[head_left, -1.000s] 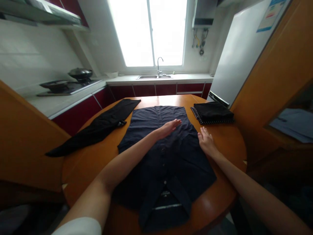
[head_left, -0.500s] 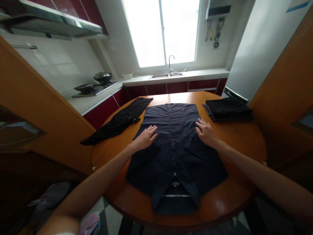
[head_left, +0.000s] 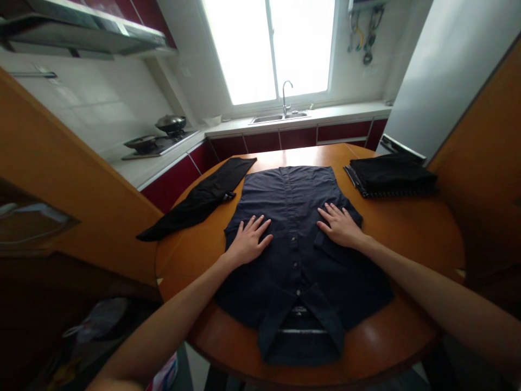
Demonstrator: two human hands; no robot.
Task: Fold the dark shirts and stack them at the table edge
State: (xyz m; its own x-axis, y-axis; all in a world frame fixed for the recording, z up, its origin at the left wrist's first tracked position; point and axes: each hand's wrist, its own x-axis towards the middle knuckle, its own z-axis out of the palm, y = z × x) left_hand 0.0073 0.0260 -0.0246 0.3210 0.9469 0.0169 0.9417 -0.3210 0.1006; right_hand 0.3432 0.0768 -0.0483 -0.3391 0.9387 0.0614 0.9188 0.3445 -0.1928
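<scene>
A dark navy button-up shirt [head_left: 295, 217] lies spread front side up on the round wooden table [head_left: 423, 244], its collar toward me and its hem toward the window. My left hand [head_left: 249, 240] rests flat on the shirt's left part with fingers spread. On the right part my right hand [head_left: 340, 225] also lies flat, fingers apart, close to a folded cuff. Neither hand grips the cloth. Pale buttons run down the middle, and a label shows inside the collar.
A black garment [head_left: 199, 201] lies along the table's left edge. Folded black clothes [head_left: 393, 175] are stacked at the back right. Beyond stand a counter with a sink [head_left: 280, 117], a stove with a wok [head_left: 171, 125], and a fridge [head_left: 439, 81] on the right.
My left hand has moved slightly right and its fingers have spread. My right hand has slid inward and lies flatter on the shirt. The view has shifted slightly.
</scene>
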